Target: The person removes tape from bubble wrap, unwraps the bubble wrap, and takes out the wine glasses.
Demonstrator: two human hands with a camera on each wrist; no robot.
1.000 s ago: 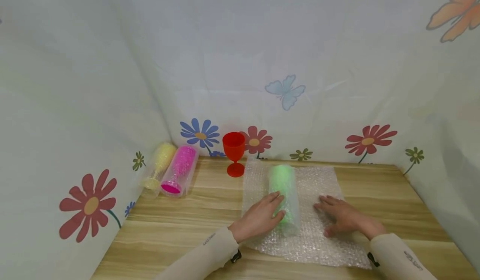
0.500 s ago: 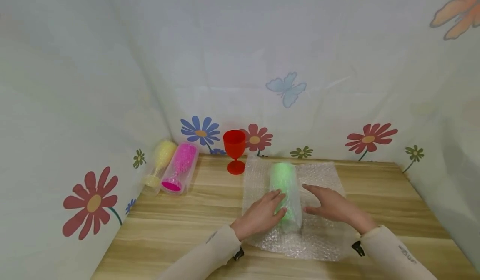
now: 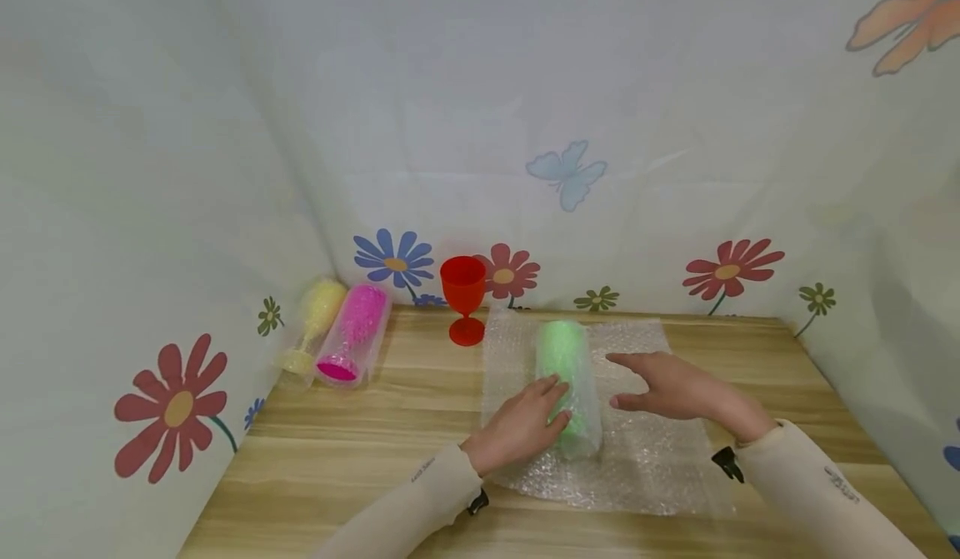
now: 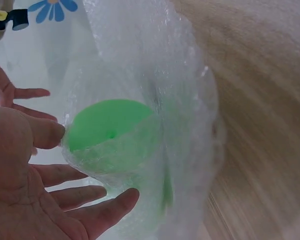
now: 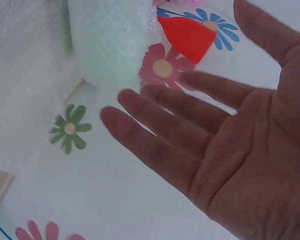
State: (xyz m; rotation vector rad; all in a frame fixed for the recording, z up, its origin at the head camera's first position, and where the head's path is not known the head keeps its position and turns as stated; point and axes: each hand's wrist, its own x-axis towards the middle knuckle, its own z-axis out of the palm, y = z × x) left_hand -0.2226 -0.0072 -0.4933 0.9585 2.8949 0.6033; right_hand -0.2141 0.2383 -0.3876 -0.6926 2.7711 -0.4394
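A green goblet [image 3: 564, 344] lies rolled in bubble wrap, on a bubble wrap sheet [image 3: 637, 467] spread over the table. In the left wrist view its round green foot [image 4: 110, 117] faces the camera inside the wrap. My left hand [image 3: 516, 430] rests on the left side of the roll, fingers extended and touching the wrap. Apart from the roll, to its right, my right hand [image 3: 671, 384] hovers above the sheet. The right wrist view has that palm [image 5: 250, 165] bare, its fingers stretched toward the roll.
An unwrapped red goblet [image 3: 463, 288] stands upright behind the sheet's left corner. At the back left lie a pink goblet [image 3: 363, 317] and a yellow goblet [image 3: 322, 309], both in bubble wrap. White flowered sheeting [image 3: 450, 109] closes in the table's back and sides.
My right hand has risen off the right part of the sheet and moved forward, toward the roll. The left hand stays on the wrapped green goblet, which has hardly moved.
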